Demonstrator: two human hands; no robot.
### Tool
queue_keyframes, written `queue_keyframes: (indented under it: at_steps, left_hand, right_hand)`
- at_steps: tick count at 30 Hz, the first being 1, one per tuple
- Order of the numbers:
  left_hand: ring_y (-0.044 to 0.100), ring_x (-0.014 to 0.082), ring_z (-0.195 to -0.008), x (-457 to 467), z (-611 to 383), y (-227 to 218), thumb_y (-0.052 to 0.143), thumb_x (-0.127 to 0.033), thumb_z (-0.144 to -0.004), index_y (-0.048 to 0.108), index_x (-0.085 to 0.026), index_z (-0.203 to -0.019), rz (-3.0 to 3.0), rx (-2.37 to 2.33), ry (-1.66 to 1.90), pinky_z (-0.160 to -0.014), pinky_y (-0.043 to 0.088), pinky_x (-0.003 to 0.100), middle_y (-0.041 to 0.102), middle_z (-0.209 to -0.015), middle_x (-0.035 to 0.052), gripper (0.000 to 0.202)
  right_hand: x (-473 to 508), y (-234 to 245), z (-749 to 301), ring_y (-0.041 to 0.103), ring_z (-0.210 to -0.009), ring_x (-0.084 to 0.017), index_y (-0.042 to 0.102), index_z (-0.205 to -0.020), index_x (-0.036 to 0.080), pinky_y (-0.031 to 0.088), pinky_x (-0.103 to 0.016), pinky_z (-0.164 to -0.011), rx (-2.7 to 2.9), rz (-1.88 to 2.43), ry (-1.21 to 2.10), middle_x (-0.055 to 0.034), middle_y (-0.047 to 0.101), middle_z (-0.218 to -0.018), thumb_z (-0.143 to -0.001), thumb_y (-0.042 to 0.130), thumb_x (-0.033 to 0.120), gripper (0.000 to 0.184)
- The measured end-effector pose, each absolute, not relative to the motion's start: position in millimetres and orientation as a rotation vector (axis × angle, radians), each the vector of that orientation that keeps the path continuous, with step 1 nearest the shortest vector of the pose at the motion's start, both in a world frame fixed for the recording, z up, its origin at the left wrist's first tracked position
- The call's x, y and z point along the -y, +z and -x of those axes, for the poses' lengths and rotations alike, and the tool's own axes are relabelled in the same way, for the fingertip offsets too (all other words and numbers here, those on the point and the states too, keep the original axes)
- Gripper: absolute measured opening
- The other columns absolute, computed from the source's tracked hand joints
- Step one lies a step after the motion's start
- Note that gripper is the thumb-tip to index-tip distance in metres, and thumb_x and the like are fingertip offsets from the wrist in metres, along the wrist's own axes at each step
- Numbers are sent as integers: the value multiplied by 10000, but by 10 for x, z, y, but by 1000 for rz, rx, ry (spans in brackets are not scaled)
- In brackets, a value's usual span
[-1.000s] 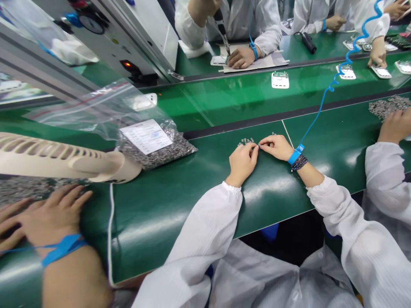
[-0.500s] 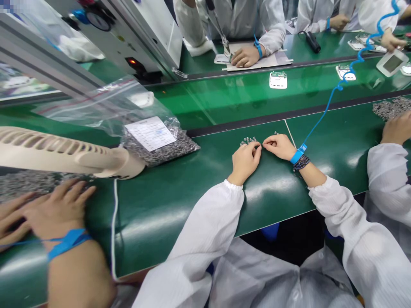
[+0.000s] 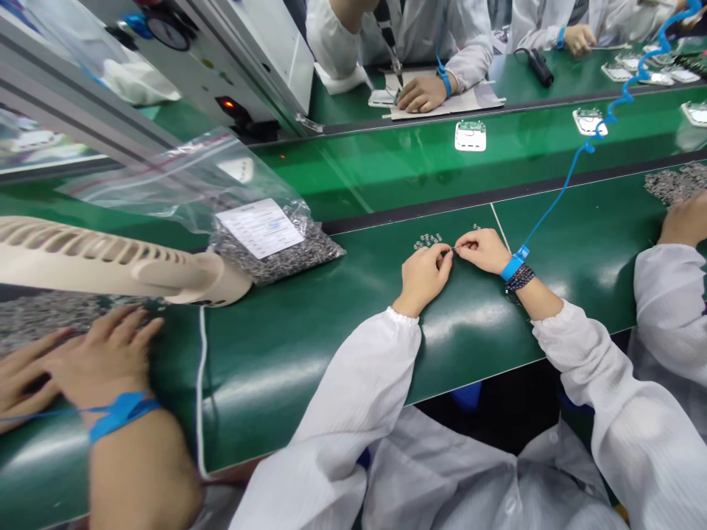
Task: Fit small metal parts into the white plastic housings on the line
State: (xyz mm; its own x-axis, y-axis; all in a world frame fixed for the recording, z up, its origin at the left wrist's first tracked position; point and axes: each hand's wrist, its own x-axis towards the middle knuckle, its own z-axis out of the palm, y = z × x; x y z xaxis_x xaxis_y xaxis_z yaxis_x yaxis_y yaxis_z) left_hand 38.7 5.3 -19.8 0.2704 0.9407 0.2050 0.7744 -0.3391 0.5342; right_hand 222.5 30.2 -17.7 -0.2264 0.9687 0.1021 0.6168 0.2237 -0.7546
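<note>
Over the green worktop [image 3: 353,324], my left hand [image 3: 424,275] is closed in a pinch, its fingertips meeting those of my right hand [image 3: 484,250]. My right hand also pinches, and what lies between the fingertips is too small to name. Just beyond my left hand lies a little group of small metallic parts [image 3: 428,240]. A few more of these bits [image 3: 476,227] rest behind my right hand. A blue wrist strap [image 3: 515,263] with a coiled cord and a dark bracelet [image 3: 520,277] circle my right wrist.
To the left, a clear zip bag [image 3: 276,250] full of small metallic parts stands by a cream fan [image 3: 138,269]. Co-workers' hands [image 3: 104,353] are at the left, right and across. White device housings [image 3: 470,136] sit on the green strip behind the worktop.
My hands stay pinched together, shifted only slightly. Across the worktop, a co-worker's hand with a white device has left the right side, and the housings on the strip have moved slightly left.
</note>
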Motion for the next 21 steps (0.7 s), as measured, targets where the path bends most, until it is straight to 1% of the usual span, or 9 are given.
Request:
queue_keyframes:
  at_steps: [6, 10, 18, 21]
  left_hand:
    - [643, 194, -787, -59, -387, -184, 528, -314, -968, 709, -226, -1019, -2203, -1571, 713, -691, 420, 296, 676, -735, 11, 207]
    - [642, 193, -777, -56, -386, -179, 534, -317, -965, 710, -226, -1005, -2199, -1578, 705, -687, 420, 296, 678, -738, 12, 202]
    - [650, 202, -797, -52, -394, -187, 537, -328, -969, 717, -232, -1008, -2213, -1580, 674, -690, 419, 301, 683, -746, 15, 207]
    - [648, 202, -792, -56, -393, -185, 533, -331, -971, 715, -233, -1000, -2210, -1584, 666, -684, 418, 298, 684, -747, 16, 209]
  right_hand:
    - [-322, -210, -2237, 598, -637, -120, 819, -924, 153, 425, -236, -639, 1903, 1432, 865, -23, 743, -750, -834, 661, 200, 187]
    - [-326, -199, -2242, 604, -660, -125, 819, -928, 165, 416, -235, -637, 1959, 1448, 835, -24, 753, -781, -854, 647, 203, 191]
    - [-301, -158, -2219, 595, -661, -125, 805, -878, 166, 393, -230, -623, 2001, 1510, 794, -10, 728, -742, -846, 649, 204, 163]
    - [-298, -149, -2217, 596, -668, -125, 804, -894, 166, 390, -231, -625, 1999, 1519, 798, -11, 732, -754, -857, 644, 205, 169]
